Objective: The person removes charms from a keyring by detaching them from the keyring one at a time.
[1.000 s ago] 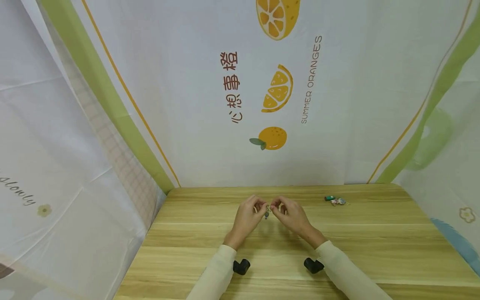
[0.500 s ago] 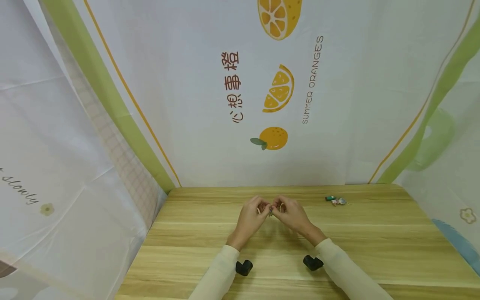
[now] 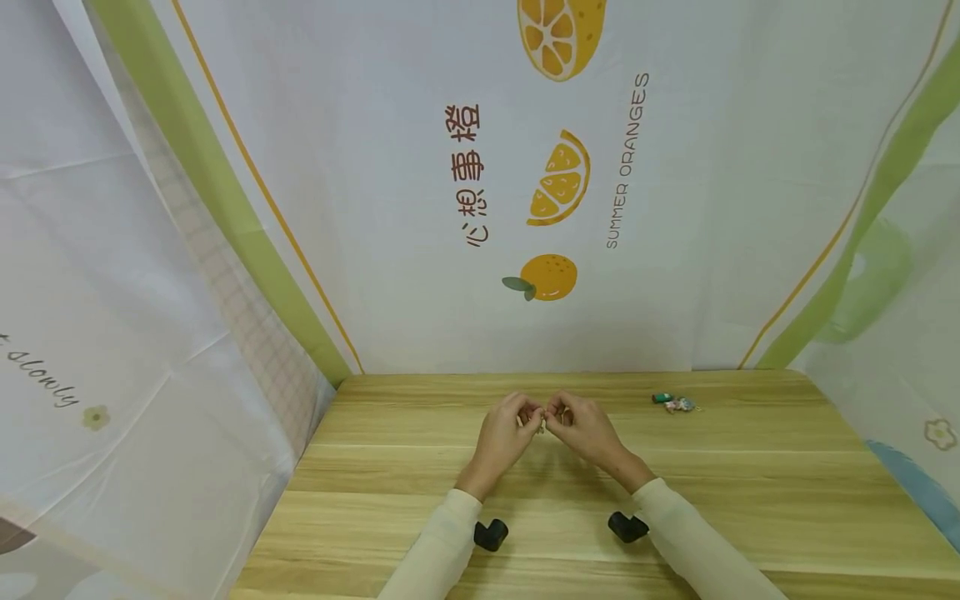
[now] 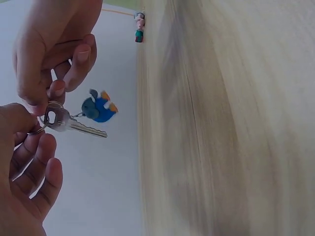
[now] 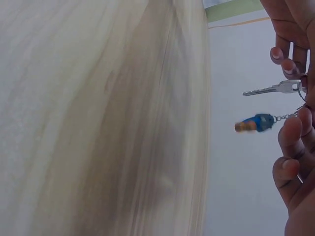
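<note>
While both hands meet above the table middle, left hand and right hand fingers curled, pinching key ring, blue charm hanging, small trinkets near far right edge.

Your left hand and right hand met above the middle of the table, pinching a key between them, a charm hanging just beside it. Two small trinkets lay well apart to your right, near the backdrop behind the table.
</note>
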Demonstrator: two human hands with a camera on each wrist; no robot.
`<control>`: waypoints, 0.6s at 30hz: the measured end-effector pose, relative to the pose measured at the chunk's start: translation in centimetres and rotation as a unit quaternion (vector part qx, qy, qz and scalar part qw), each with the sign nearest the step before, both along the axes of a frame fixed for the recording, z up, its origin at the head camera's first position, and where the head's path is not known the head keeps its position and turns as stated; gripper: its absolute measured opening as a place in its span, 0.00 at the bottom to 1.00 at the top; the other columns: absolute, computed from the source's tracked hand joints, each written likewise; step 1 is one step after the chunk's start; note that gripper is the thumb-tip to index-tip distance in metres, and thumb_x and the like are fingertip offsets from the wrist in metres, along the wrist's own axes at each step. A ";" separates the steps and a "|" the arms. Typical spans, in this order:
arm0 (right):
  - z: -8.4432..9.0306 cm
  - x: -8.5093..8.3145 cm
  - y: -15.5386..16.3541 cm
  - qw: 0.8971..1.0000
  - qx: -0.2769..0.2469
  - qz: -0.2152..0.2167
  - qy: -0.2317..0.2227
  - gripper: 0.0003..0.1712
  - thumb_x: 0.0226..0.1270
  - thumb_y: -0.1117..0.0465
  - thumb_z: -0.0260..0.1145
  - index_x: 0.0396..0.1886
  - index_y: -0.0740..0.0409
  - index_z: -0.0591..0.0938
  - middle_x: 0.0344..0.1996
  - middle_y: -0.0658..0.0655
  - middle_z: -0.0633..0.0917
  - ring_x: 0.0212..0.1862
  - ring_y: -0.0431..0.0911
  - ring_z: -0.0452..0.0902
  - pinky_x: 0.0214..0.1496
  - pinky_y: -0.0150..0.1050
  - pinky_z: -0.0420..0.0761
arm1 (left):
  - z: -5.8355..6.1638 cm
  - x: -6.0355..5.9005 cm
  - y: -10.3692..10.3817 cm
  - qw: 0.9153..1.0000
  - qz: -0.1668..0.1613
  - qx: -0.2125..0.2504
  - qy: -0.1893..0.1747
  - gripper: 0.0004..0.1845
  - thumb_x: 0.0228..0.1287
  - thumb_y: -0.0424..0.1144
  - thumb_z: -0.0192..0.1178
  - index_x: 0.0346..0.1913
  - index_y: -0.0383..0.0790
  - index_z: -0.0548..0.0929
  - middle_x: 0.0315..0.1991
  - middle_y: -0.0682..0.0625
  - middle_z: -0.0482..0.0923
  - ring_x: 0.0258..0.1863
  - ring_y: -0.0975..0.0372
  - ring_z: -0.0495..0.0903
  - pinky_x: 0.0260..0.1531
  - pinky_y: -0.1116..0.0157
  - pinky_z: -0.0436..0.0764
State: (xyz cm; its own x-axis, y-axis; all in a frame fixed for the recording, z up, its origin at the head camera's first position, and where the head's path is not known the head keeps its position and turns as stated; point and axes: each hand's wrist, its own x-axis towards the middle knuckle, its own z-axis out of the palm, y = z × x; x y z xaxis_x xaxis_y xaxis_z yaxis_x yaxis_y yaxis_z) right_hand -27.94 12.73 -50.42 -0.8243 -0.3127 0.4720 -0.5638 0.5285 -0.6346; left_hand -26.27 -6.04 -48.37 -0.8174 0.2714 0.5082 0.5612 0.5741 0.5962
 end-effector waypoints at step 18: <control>-0.1 -0.1 0.4 0.999 -0.022 0.036 0.000 0.06 0.74 0.68 0.68 0.38 0.53 0.82 0.30 0.46 0.82 0.27 0.31 0.71 0.29 0.31 0.76 | -0.3 -0.5 -0.2 1.000 0.017 0.000 0.012 0.02 0.73 0.31 0.68 0.42 0.37 0.90 0.34 0.49 0.85 0.30 0.64 0.82 0.31 0.73 0.80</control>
State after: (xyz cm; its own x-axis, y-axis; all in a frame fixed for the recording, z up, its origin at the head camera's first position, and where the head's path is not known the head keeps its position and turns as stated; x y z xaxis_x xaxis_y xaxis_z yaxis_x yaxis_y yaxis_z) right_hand -27.99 13.09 -50.49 -0.8005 -0.3513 0.4856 -0.5993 0.4580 -0.6566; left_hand -26.73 -6.26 -48.65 -0.8133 0.2444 0.5280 0.5561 0.5934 0.5819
